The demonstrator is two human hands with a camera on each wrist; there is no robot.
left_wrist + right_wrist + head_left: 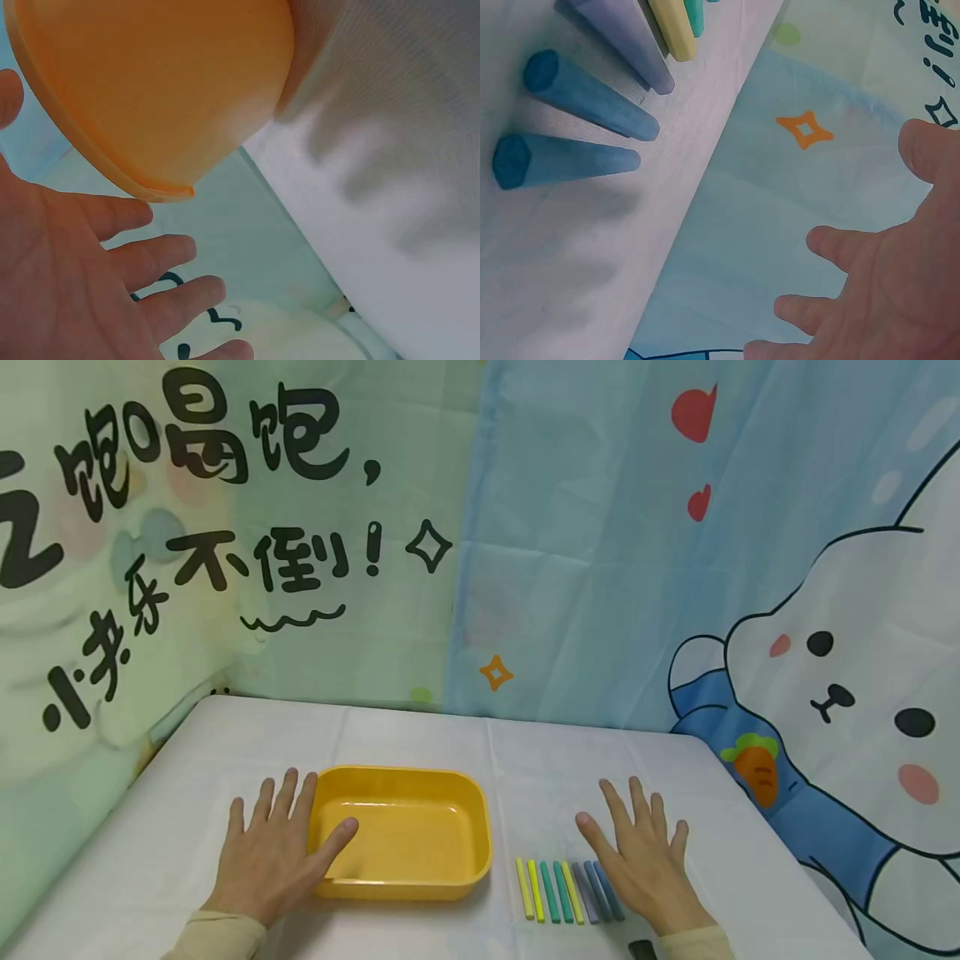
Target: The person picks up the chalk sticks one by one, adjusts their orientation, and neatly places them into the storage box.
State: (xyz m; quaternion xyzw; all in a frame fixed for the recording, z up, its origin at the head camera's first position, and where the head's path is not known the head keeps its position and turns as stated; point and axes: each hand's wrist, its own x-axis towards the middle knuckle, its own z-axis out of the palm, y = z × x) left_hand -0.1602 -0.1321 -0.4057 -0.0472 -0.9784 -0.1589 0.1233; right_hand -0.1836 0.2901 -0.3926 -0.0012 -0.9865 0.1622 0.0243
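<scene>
Hovering with fingers spread, a left hand (266, 860) is overlapping the left edge of a yellow rectangular tray (408, 835), which is resting on a white-covered table (555, 777). To its right, eight slim yellow, green, purple and blue sticks (572, 893) are lying in a row, while a right hand (647, 864), fingers also spread, is hovering just beside the blue ones.

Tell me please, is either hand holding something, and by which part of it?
Nothing is held: the left hand is spread by the yellow tray, the right hand near the coloured sticks.
</scene>
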